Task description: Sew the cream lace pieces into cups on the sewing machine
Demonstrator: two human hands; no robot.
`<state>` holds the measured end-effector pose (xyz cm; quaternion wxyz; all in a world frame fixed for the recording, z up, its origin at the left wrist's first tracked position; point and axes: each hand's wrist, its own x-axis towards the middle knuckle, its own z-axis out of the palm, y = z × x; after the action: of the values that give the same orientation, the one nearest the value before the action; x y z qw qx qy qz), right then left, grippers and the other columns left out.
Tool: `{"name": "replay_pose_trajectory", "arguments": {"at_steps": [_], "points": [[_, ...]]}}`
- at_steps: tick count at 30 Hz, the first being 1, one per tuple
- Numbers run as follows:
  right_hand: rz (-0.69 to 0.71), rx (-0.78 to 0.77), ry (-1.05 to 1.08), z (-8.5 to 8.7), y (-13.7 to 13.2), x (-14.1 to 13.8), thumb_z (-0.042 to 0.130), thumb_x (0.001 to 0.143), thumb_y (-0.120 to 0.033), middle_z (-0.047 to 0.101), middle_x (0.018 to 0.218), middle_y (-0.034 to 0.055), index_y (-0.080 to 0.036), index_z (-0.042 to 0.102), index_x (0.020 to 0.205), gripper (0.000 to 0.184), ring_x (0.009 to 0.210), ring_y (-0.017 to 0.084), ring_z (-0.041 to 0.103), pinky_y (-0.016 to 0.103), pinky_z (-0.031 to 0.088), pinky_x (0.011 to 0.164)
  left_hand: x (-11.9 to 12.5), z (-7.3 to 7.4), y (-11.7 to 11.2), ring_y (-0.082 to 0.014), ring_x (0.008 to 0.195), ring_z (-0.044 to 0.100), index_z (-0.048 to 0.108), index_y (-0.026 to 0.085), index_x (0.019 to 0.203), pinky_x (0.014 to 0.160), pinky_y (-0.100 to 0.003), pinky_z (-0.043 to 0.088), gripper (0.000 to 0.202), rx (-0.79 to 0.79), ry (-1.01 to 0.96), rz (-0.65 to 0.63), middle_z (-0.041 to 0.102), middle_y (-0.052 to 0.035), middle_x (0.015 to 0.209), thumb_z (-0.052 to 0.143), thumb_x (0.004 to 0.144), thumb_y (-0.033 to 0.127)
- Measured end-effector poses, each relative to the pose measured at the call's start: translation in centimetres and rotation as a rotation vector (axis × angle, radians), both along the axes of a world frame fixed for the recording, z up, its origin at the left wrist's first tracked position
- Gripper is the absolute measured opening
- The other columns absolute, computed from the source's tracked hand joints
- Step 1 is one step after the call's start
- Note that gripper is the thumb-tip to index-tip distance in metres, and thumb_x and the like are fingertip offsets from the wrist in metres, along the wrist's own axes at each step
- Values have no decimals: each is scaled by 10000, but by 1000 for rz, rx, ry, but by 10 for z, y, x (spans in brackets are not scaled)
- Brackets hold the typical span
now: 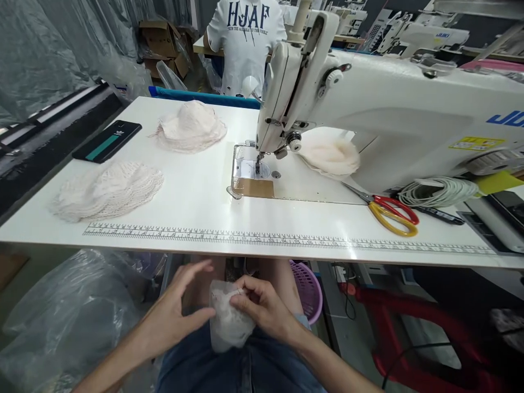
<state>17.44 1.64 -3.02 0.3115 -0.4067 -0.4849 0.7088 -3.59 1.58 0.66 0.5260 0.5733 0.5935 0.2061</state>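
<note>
Below the table's front edge, over my lap, both hands meet at a small pale lace fabric piece (229,325). My right hand (262,308) pinches its top edge with closed fingers. My left hand (180,308) touches its left side with the thumb, the other fingers spread apart. The white sewing machine (368,109) stands on the table above, its needle area (257,164) empty.
Stacks of lace cups lie on the white table (196,202): front left (108,188), back centre (190,128), and behind the needle (329,155). A phone (107,141) lies far left. Red-yellow scissors (388,210) and coiled cord (438,191) lie right. A person in a white shirt (245,38) stands beyond. A purple basket (307,289) sits underneath.
</note>
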Motion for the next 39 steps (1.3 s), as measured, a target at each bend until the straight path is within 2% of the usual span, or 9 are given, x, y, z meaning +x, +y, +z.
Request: {"name": "replay_pose_trajectory", "arguments": {"at_steps": [2,4,6,8,11,17,24,30,39], "points": [[51,4,9,2,-3,4,624,774,-509,505,663,-21,-141,566,790,372,585,89,432,204,338,549,5,-1,7,-245,1134,473,433,302,1290,980,-336,328,641,-109,-34,-180,563,-36,1162,705,710,317],[86,21,-11,7,-5,9,615,790,-487,493,657,-22,-135,578,784,354,592,89,419,204,330,551,11,-1,13,-220,990,526,515,270,1220,877,-290,378,564,-221,-71,-278,592,-14,1010,713,694,317],[108,29,-32,10,-6,15,620,796,-452,489,657,-23,-131,585,793,323,599,88,413,202,326,549,17,0,15,-181,821,524,628,211,1008,736,-241,384,331,-291,-96,-334,578,9,846,691,704,325],[134,31,-24,12,-6,20,648,780,-417,507,678,-21,-131,586,821,295,616,90,429,201,335,565,21,1,15,-139,683,464,625,169,760,622,-214,335,167,-324,-107,-364,510,34,698,652,725,330],[169,26,-12,11,-5,24,705,730,-387,545,722,-15,-140,586,854,301,665,102,472,206,358,608,23,1,13,-111,610,393,549,158,609,566,-205,288,223,-322,-106,-376,428,48,640,629,728,329],[188,-13,5,2,-6,23,710,727,-377,545,682,-17,-125,620,776,272,631,93,464,198,343,584,20,-2,12,-134,664,475,632,144,675,614,-214,340,194,-347,-146,-384,544,11,702,644,721,332],[208,-61,63,6,-3,27,726,707,-350,535,687,-12,-118,611,743,261,644,102,464,214,358,604,22,-3,11,-105,594,413,658,121,660,558,-196,285,176,-434,-92,-347,504,40,590,662,693,293],[252,-35,23,9,-1,26,734,699,-301,504,668,-27,-115,630,787,230,616,91,422,206,323,573,25,1,13,-88,534,333,669,114,628,505,-195,231,179,-433,-86,-393,404,59,523,649,687,282],[264,-127,30,7,3,30,751,671,-295,511,647,-36,-117,612,735,235,602,80,416,195,314,563,23,8,14,-89,538,359,675,109,665,509,-190,233,137,-510,-65,-446,489,41,545,613,681,230]]}}
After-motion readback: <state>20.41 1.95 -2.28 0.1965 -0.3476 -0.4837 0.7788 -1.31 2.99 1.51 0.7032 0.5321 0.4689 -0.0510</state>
